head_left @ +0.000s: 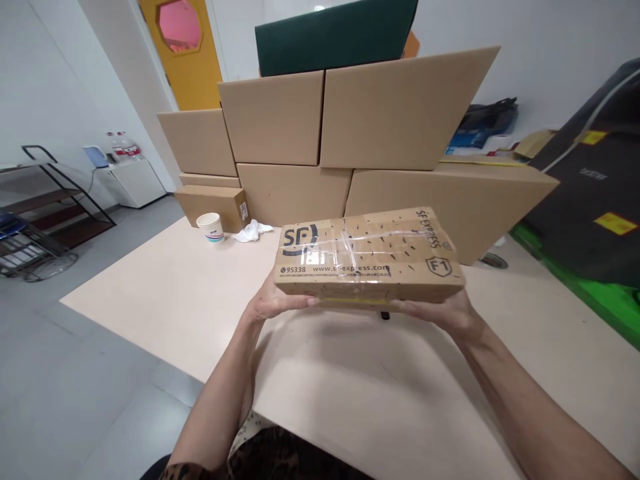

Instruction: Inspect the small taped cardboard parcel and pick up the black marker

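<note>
A brown cardboard shipping box (367, 250) with black printing and clear tape across its top is held above the table (320, 360). My left hand (277, 298) grips its left end, the thumb along the lower front edge. At the other end my right hand (443, 310) holds it the same way, thumb pointing inward. The fingers of both hands are mostly hidden behind and below the box. Under its front edge, a small black object (385, 315) shows on the tabletop, partly covered; I cannot tell what it is.
Large cardboard boxes (280, 120) are stacked at the back of the table, a dark green box (335, 37) on top. A paper cup (210, 227), a crumpled tissue (254, 231) and a smaller carton (213, 203) stand back left. A large black case (595, 193) is at the right.
</note>
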`<state>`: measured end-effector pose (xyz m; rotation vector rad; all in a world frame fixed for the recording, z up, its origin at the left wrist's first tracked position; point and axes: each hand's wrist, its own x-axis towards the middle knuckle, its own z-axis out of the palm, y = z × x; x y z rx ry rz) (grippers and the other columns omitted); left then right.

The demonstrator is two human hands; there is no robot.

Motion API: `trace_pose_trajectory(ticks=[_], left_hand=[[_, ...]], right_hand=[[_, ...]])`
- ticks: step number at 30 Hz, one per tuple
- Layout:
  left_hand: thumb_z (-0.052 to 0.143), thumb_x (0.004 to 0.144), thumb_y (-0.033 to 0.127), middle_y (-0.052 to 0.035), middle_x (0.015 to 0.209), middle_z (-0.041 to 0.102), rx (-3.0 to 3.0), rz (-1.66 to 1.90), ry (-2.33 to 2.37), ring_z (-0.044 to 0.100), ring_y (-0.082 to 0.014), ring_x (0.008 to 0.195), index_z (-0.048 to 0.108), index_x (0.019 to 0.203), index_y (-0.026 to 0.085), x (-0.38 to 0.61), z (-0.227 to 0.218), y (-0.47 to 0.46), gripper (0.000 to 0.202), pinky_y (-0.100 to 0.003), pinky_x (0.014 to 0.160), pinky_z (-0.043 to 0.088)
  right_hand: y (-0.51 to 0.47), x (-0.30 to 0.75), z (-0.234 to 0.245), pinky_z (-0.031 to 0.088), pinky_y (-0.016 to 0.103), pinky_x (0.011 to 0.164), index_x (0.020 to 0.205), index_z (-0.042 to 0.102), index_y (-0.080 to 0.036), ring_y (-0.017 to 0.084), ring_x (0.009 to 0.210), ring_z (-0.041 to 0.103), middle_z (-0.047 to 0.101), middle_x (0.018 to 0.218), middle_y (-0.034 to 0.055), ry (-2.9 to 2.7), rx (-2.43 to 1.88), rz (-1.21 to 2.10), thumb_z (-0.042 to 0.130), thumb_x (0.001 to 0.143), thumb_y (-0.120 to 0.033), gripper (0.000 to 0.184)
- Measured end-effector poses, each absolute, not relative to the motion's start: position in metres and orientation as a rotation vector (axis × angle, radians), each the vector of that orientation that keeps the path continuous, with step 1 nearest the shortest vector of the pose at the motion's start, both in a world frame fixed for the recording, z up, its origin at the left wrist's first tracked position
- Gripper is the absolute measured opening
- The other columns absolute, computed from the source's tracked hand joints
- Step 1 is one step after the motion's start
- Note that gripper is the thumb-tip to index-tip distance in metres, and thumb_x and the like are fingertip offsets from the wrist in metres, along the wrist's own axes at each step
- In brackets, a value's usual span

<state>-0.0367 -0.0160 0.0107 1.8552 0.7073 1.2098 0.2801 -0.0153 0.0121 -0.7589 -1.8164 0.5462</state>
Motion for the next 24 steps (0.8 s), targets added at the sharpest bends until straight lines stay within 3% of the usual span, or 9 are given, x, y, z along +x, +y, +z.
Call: trace_pose_trajectory(ticks=[2,4,7,9,14,16,20,24], left_hand=[[0.089,0.073,0.056,-0.0177,0.138,0.067,1.832,1.247,0.747,0.068,-0.0413,0.125,0.036,0.161,0.029,-0.037,0.009,-0.015,0.106,-0.065,0.102,0.059],[0.091,0.07,0.053,-0.0195,0.153,0.055,1.885,1.318,0.802,0.058,-0.0424,0.139,0.024,0.165,0.03,-0.039,0.002,-0.01,0.119,-0.068,0.111,0.052],[0.094,0.064,0.053,-0.0218,0.17,0.029,2.024,1.411,0.891,0.036,-0.0449,0.156,0.008,0.168,0.03,-0.044,-0.012,0.001,0.137,-0.071,0.124,0.033],[0.093,0.066,0.054,-0.0235,0.171,0.023,2.049,1.401,0.909,0.031,-0.046,0.157,0.002,0.168,0.029,-0.045,-0.019,0.008,0.139,-0.071,0.126,0.027],[0.092,0.07,0.05,-0.0228,0.169,0.025,2.085,1.316,0.859,0.041,-0.0442,0.152,-0.006,0.167,0.035,-0.045,-0.025,0.012,0.138,-0.072,0.121,0.035],[0.093,0.068,0.048,-0.023,0.17,0.021,2.151,1.324,0.878,0.038,-0.0455,0.153,-0.004,0.168,0.034,-0.044,-0.024,0.011,0.14,-0.072,0.122,0.035],[0.095,0.065,0.046,-0.0221,0.172,0.02,2.271,1.376,0.921,0.029,-0.0465,0.158,0.006,0.169,0.032,-0.041,-0.022,0.007,0.138,-0.069,0.127,0.029],[0.095,0.062,0.053,-0.0208,0.168,0.032,2.05,1.455,1.037,0.033,-0.0454,0.157,0.017,0.167,0.03,-0.036,-0.02,0.003,0.133,-0.07,0.126,0.029]], right_hand=[[-0.011,0.28,0.004,0.059,0.065,0.103,0.17,0.009,-0.035,0.041,0.135,0.063,0.056,0.156,0.0159,-1.747,-0.799,0.788,0.087,0.076,-0.054,0.124],[-0.007,0.278,-0.002,0.061,0.062,0.099,0.17,0.011,-0.035,0.039,0.13,0.067,0.061,0.151,0.0157,-1.658,-0.824,0.96,0.09,0.075,-0.045,0.124],[-0.003,0.272,-0.006,0.062,0.059,0.099,0.169,0.018,-0.034,0.036,0.131,0.067,0.061,0.151,0.0152,-1.606,-0.798,1.03,0.085,0.078,-0.041,0.113],[-0.001,0.268,-0.005,0.058,0.058,0.104,0.167,0.024,-0.032,0.036,0.136,0.063,0.059,0.155,0.0144,-1.624,-0.76,1.038,0.08,0.081,-0.04,0.103],[0.001,0.267,0.001,0.056,0.054,0.11,0.162,0.034,-0.029,0.032,0.138,0.062,0.059,0.156,0.0111,-1.657,-0.729,1.071,0.065,0.09,-0.038,0.079],[0.003,0.27,0.001,0.058,0.053,0.107,0.157,0.043,-0.028,0.032,0.134,0.066,0.063,0.152,0.0107,-1.605,-0.761,1.109,0.062,0.092,-0.039,0.068],[0.011,0.274,-0.006,0.063,0.049,0.1,0.145,0.055,-0.031,0.03,0.127,0.071,0.072,0.14,0.008,-1.443,-0.877,1.164,0.064,0.095,-0.043,0.053],[0.016,0.27,-0.013,0.062,0.052,0.101,0.143,0.059,-0.036,0.029,0.132,0.068,0.071,0.143,0.0045,-1.415,-0.807,1.128,0.045,0.103,-0.054,0.046]])
